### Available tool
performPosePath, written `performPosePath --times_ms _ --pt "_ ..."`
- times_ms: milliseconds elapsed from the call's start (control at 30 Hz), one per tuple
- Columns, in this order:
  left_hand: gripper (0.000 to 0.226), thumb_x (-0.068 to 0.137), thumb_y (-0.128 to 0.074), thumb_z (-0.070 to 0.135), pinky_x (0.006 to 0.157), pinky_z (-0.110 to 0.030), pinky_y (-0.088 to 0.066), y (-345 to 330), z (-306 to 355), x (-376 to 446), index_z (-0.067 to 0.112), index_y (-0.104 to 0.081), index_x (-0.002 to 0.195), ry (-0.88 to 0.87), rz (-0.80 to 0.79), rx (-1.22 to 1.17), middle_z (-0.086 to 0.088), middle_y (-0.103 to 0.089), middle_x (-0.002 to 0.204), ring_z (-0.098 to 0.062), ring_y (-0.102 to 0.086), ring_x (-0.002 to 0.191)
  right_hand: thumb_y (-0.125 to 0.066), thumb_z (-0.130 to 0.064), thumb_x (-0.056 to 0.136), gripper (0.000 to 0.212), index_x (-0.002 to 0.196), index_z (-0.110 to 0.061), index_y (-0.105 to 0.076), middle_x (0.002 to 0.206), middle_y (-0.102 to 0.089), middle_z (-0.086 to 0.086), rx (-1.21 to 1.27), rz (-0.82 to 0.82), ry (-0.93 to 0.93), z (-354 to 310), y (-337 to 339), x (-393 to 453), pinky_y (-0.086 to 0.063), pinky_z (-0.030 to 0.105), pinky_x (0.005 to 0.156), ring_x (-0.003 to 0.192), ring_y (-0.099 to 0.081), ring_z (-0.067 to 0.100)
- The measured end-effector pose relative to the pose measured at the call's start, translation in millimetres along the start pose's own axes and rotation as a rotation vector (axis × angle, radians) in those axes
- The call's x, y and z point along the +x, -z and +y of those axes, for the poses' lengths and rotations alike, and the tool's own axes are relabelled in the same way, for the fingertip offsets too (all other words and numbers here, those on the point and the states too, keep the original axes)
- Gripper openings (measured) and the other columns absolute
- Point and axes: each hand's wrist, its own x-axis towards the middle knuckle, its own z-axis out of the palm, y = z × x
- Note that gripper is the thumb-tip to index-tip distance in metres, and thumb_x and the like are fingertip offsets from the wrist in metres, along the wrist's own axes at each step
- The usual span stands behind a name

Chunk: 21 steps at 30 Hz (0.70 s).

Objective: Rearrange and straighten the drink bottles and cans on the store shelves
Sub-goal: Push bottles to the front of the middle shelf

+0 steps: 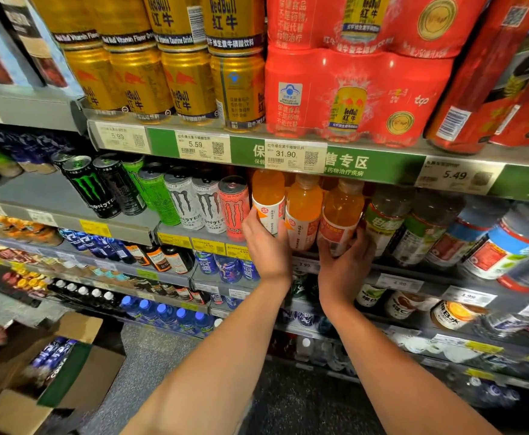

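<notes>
Three orange drink bottles stand side by side on the second shelf. My left hand (264, 246) grips the lower part of the left orange bottle (268, 196), next to a pink Monster can (233, 205). My right hand (344, 262) wraps around the base of the right orange bottle (341, 211), which leans slightly left. The middle orange bottle (304, 208) stands between them, untouched. Both forearms reach up from the bottom of the view.
Gold Red Bull cans (188, 83) and red multipacks (351, 92) fill the shelf above. Monster cans (191, 199) line up to the left, green-labelled bottles (385, 218) to the right. Lower shelves hold more drinks. An open cardboard box (53, 365) sits on the floor at lower left.
</notes>
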Motion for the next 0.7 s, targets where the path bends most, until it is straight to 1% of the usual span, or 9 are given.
performPosePath --times_ms 33,67,133,300,400,533,600,700 --pt "0.057 0.093 -0.068 0.024 0.104 -0.028 -0.039 -0.7 -0.9 -0.1 0.011 -0.045 0.143 -0.008 0.0 -0.001 -0.006 -0.052 0.137 -0.019 -0.047 0.128 -0.08 -0.03 0.081 0.073 0.137 0.003 -0.046 0.138 -0.048 0.027 0.002 0.005 0.004 -0.2 -0.2 0.3 -0.046 0.056 0.099 0.129 -0.046 0.044" --pt "0.057 0.093 -0.068 0.024 0.108 -0.034 -0.041 -1.0 -2.0 0.1 0.011 -0.045 0.144 -0.015 0.0 -0.005 -0.005 -0.053 0.139 -0.02 -0.048 0.131 -0.08 -0.03 0.081 0.073 0.137 0.003 -0.046 0.138 -0.048 0.027 0.003 0.009 0.008 -0.3 -0.3 0.6 -0.046 0.056 0.098 0.129 -0.046 0.044" --pt "0.059 0.093 -0.068 0.023 0.11 -0.041 -0.041 -1.3 -2.6 0.1 0.011 -0.043 0.145 -0.008 0.005 -0.001 -0.005 -0.053 0.142 -0.022 -0.047 0.134 -0.08 -0.031 0.082 0.073 0.137 0.003 -0.046 0.138 -0.049 0.026 -0.001 0.01 0.013 -0.1 0.0 0.6 -0.046 0.056 0.098 0.129 -0.047 0.043" --pt "0.066 0.091 -0.071 0.023 0.109 -0.041 -0.039 -1.8 -0.1 4.5 0.008 -0.039 0.147 -0.016 -0.004 0.074 -0.011 -0.049 0.137 -0.028 -0.044 0.132 -0.082 -0.03 0.08 0.074 0.136 0.003 -0.046 0.136 -0.05 0.026 -0.006 0.003 0.009 1.7 0.8 1.8 -0.046 0.055 0.099 0.127 -0.048 0.043" --pt "0.064 0.089 -0.072 0.023 0.106 -0.041 -0.041 -3.7 -4.1 6.5 0.012 -0.043 0.146 -0.043 -0.024 0.093 -0.01 -0.05 0.13 -0.026 -0.047 0.126 -0.081 -0.032 0.081 0.074 0.136 0.002 -0.047 0.135 -0.052 0.025 -0.002 0.002 0.008 4.2 0.4 2.9 -0.046 0.056 0.097 0.125 -0.05 0.043" --pt "0.069 0.091 -0.07 0.022 0.111 -0.044 -0.041 -7.4 -5.1 9.0 0.011 -0.037 0.15 -0.023 -0.043 0.076 -0.008 -0.051 0.147 -0.025 -0.047 0.137 -0.079 -0.036 0.082 0.074 0.138 -0.001 -0.046 0.138 -0.05 0.022 0.022 -0.002 -0.007 4.7 1.5 3.7 -0.045 0.053 0.1 0.127 -0.048 0.039" --pt "0.073 0.091 -0.069 0.02 0.111 -0.045 -0.042 -9.2 -4.9 12.5 0.011 -0.032 0.153 -0.028 -0.069 0.071 -0.009 -0.049 0.15 -0.026 -0.046 0.138 -0.079 -0.035 0.082 0.073 0.138 -0.002 -0.046 0.138 -0.05 0.021 0.025 0.001 -0.006 4.6 1.8 3.9 -0.044 0.053 0.101 0.128 -0.048 0.038" --pt "0.076 0.093 -0.067 0.016 0.116 -0.043 -0.036 -9.2 -5.3 15.2 0.008 -0.024 0.155 -0.053 -0.113 0.079 -0.012 -0.041 0.155 -0.026 -0.039 0.144 -0.08 -0.033 0.082 0.071 0.137 -0.003 -0.047 0.136 -0.051 0.02 0.031 0.005 -0.005 5.8 1.9 3.9 -0.046 0.055 0.099 0.126 -0.05 0.038"
